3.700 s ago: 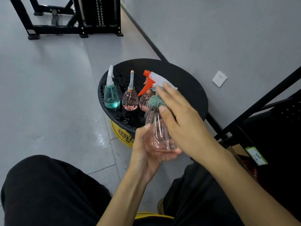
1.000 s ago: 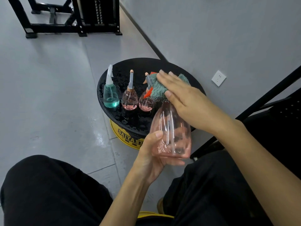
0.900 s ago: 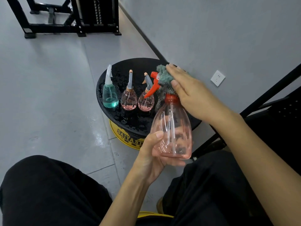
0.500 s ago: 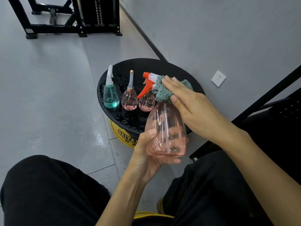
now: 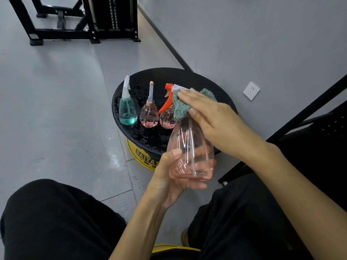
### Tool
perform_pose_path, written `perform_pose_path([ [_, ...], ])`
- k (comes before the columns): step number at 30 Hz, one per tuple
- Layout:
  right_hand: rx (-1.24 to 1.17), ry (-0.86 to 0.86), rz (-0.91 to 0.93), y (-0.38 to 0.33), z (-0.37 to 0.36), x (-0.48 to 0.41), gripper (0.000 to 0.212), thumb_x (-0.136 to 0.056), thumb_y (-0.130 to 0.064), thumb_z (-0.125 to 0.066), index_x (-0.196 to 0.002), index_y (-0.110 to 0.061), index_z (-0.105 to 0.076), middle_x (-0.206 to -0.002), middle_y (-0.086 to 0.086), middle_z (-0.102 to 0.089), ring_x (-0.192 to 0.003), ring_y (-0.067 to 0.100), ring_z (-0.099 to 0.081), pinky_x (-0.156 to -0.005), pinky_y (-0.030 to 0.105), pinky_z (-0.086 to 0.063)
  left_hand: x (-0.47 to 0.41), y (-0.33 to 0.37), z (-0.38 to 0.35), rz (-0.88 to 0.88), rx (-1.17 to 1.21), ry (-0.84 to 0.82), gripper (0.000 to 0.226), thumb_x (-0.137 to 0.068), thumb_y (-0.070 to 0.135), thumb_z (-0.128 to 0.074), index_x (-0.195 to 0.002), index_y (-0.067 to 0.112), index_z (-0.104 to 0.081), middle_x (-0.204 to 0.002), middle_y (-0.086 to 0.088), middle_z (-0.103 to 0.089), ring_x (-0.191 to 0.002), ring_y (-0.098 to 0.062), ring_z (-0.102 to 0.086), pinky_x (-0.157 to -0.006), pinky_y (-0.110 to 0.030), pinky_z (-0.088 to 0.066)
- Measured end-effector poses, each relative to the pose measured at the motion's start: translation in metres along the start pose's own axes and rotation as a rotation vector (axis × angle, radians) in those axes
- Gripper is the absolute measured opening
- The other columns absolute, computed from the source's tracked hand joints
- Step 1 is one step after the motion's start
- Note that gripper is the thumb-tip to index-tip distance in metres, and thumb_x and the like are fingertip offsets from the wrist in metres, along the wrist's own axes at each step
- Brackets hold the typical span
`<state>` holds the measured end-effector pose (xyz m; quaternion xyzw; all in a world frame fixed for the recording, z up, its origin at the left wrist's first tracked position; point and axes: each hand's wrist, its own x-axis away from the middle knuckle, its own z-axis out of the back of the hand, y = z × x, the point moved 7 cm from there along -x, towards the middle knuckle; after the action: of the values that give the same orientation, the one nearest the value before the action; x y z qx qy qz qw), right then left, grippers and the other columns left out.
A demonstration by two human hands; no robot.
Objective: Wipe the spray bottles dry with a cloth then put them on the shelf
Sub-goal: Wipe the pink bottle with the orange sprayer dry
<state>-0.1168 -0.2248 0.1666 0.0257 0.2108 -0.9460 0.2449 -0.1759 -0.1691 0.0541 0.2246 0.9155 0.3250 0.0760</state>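
Note:
My left hand (image 5: 169, 177) grips the base of a clear pink spray bottle (image 5: 189, 152) with an orange and white trigger head (image 5: 170, 94), held upright over my lap. My right hand (image 5: 212, 119) holds a green cloth (image 5: 181, 106) wrapped around the bottle's neck and head. On the round black stool top (image 5: 187, 79) behind stand a teal bottle (image 5: 127, 109) and two small pink bottles (image 5: 149, 114) (image 5: 166, 119) in a row. The black shelf frame (image 5: 309, 113) rises at my right.
The stool top is wet, above a yellow base (image 5: 142, 156). A grey wall with a white socket (image 5: 251, 90) lies to the right. Black gym equipment (image 5: 84, 19) stands at the far end of the grey floor. My black-trousered legs fill the bottom.
My right hand has kept rubbing the cloth around the bottle's neck and trigger head, shifting it up and down. The bottle has tilted slightly in my left hand; the trigger now points left.

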Motion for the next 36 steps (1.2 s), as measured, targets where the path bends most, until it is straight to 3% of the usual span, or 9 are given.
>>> perform_pose_path([
  [6,-0.026,0.081,-0.13,0.018,0.005,-0.027,0.043,-0.103,-0.02,-0.036,-0.147,-0.02,-0.036,-0.153,-0.004,-0.034,-0.143,0.009,-0.025,-0.108,0.013,-0.012,-0.002,-0.007,-0.004,0.025,-0.039,0.019,0.066,-0.052,0.058,-0.083,-0.107,0.022,-0.074,-0.108,-0.017,-0.07,-0.091,-0.035,-0.069,-0.052,-0.032,-0.06],
  [12,0.037,0.016,0.028,-0.01,-0.005,-0.02,0.045,-0.102,-0.017,-0.039,-0.147,-0.017,-0.035,-0.153,-0.005,-0.033,-0.143,0.007,-0.023,-0.113,0.014,-0.009,-0.002,-0.006,0.001,0.018,0.045,0.026,0.078,-0.05,0.052,-0.086,-0.117,0.017,-0.067,-0.113,-0.015,-0.07,-0.094,-0.036,-0.07,-0.051,-0.033,-0.06],
  [16,0.016,0.038,-0.029,-0.003,-0.001,-0.027,0.045,-0.103,-0.018,-0.036,-0.148,-0.016,-0.033,-0.155,-0.003,-0.031,-0.143,0.009,-0.023,-0.109,0.011,-0.008,-0.002,-0.006,-0.001,0.01,-0.03,0.011,0.066,-0.052,0.057,-0.084,-0.107,0.021,-0.074,-0.107,-0.014,-0.072,-0.088,-0.033,-0.07,-0.052,-0.032,-0.06],
  [22,0.025,0.146,-0.176,0.006,0.007,-0.018,0.043,-0.104,-0.023,-0.034,-0.147,-0.016,-0.035,-0.149,-0.002,-0.041,-0.135,0.014,-0.039,-0.094,0.01,-0.022,-0.003,-0.008,0.002,-0.018,0.054,0.08,0.096,-0.048,0.051,-0.088,-0.128,0.009,-0.054,-0.118,-0.016,-0.067,-0.094,-0.035,-0.07,-0.051,-0.036,-0.06],
  [25,0.065,0.167,-0.172,0.002,0.01,-0.016,0.043,-0.104,-0.021,-0.035,-0.146,-0.015,-0.037,-0.147,-0.001,-0.045,-0.132,0.017,-0.043,-0.099,0.019,-0.029,-0.003,-0.011,-0.001,0.001,0.055,0.075,0.105,-0.047,0.051,-0.089,-0.133,0.007,-0.048,-0.118,-0.017,-0.067,-0.095,-0.035,-0.07,-0.05,-0.035,-0.059],
  [27,0.081,0.154,-0.108,-0.006,0.01,-0.02,0.042,-0.103,-0.018,-0.036,-0.145,-0.013,-0.039,-0.147,0.0,-0.044,-0.133,0.016,-0.041,-0.103,0.02,-0.027,-0.003,-0.017,-0.004,0.033,0.031,0.059,0.112,-0.048,0.052,-0.088,-0.138,0.005,-0.041,-0.118,-0.02,-0.066,-0.09,-0.034,-0.071,-0.05,-0.033,-0.059],
  [31,0.067,0.101,-0.025,-0.005,0.006,-0.026,0.042,-0.103,-0.017,-0.037,-0.144,-0.013,-0.04,-0.147,0.001,-0.044,-0.136,0.015,-0.038,-0.101,0.01,-0.019,-0.002,-0.017,-0.005,0.035,0.0,0.045,0.111,-0.051,0.052,-0.087,-0.14,0.006,-0.039,-0.121,-0.028,-0.061,-0.081,-0.036,-0.071,-0.05,-0.034,-0.059],
  [36,0.04,0.085,-0.152,0.019,0.007,-0.017,0.043,-0.104,-0.023,-0.033,-0.146,-0.017,-0.036,-0.147,0.001,-0.044,-0.134,0.016,-0.04,-0.096,0.01,-0.022,-0.002,-0.011,-0.003,0.008,0.054,0.076,0.106,-0.048,0.053,-0.088,-0.135,0.008,-0.046,-0.123,-0.024,-0.062,-0.093,-0.037,-0.069,-0.049,-0.035,-0.059],
])
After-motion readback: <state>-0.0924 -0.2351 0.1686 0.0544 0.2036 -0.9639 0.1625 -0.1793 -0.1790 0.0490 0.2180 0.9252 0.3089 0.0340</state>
